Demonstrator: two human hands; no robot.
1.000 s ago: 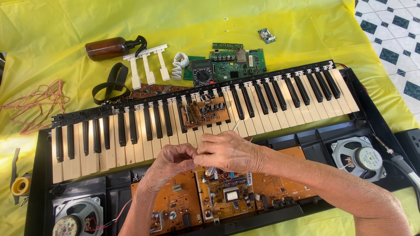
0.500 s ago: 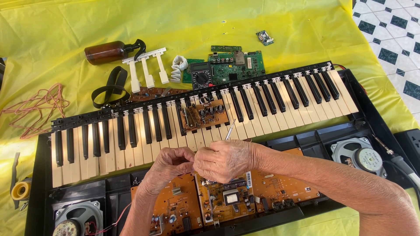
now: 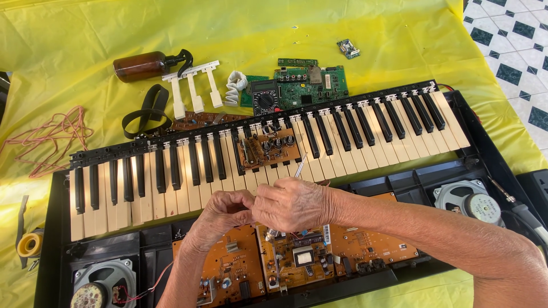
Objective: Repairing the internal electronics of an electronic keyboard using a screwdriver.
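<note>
Poking from right hand: tweezers

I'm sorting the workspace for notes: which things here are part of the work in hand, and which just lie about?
In hand:
left hand
right hand
thin metal tool
keyboard
orange circuit boards

Lying about:
brown bottle
loose white keys
green board
pink wire

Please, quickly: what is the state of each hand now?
Left hand: fingers curled, pinching something too small to identify.
Right hand: closed on a thin metal tool, above the keyboard.
</note>
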